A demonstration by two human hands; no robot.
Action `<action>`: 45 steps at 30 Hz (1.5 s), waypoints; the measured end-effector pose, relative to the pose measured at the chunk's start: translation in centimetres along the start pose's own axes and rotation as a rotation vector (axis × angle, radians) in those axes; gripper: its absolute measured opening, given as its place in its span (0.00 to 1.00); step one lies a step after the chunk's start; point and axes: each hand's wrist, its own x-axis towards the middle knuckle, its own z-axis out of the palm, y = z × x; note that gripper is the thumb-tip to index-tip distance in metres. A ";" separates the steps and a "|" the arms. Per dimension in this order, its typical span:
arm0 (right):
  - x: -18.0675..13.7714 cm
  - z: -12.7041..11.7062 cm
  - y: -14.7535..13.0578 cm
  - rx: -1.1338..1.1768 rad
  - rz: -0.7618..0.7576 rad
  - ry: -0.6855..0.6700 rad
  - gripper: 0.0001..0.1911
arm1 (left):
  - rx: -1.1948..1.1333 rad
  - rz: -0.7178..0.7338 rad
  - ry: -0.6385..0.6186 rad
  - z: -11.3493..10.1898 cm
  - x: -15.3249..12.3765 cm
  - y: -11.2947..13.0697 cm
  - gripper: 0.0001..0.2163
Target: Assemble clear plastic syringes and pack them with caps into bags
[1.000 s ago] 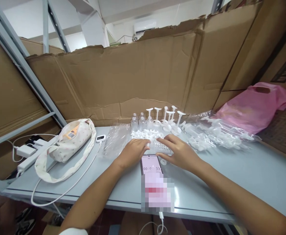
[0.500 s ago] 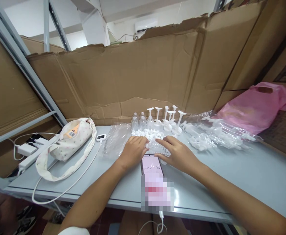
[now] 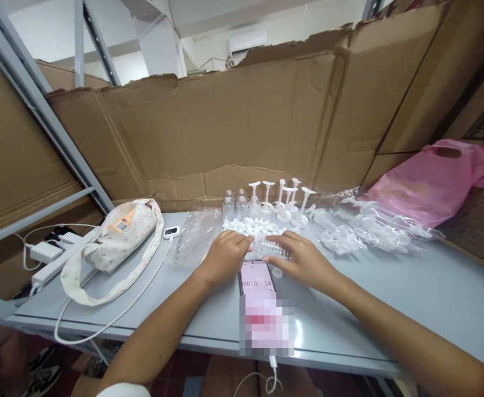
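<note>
A clear ribbed plastic bottle point(image 3: 270, 249) lies on its side between my hands, just beyond a phone point(image 3: 258, 281) that shows a timer. My left hand point(image 3: 227, 255) has its fingers curled closed at the bottle's left end; a bit of white shows there, too small to make out. Round the bottle's right part, my right hand point(image 3: 302, 258) curves with thumb below and fingers above. Behind the bottle is a heap of small white plastic parts point(image 3: 254, 225). A small white disc point(image 3: 277, 272) rests beside the phone, under my right hand.
Clear bottles point(image 3: 228, 207) and upright white stemmed pieces point(image 3: 290, 201) stand at the back. On the right lie a clear bag of white parts point(image 3: 374, 223) and a pink bag point(image 3: 427, 179). A cloth bag point(image 3: 129, 237), cable and power strip point(image 3: 70, 259) occupy the left.
My right hand's fingers have shifted slightly around the bottle, and more of its ribbed side shows. My left hand has hardly moved.
</note>
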 end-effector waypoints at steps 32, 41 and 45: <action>4.9 -7.1 4.7 0.151 0.424 0.354 0.15 | -0.294 -0.412 0.085 0.5 0.4 -1.2 0.11; 2.6 -5.2 1.5 1.022 0.256 0.442 0.18 | -0.351 -0.358 0.196 0.0 0.2 -0.7 0.15; 2.4 -4.6 2.3 1.089 0.263 0.419 0.16 | -0.424 -0.368 0.202 0.4 0.2 -1.2 0.16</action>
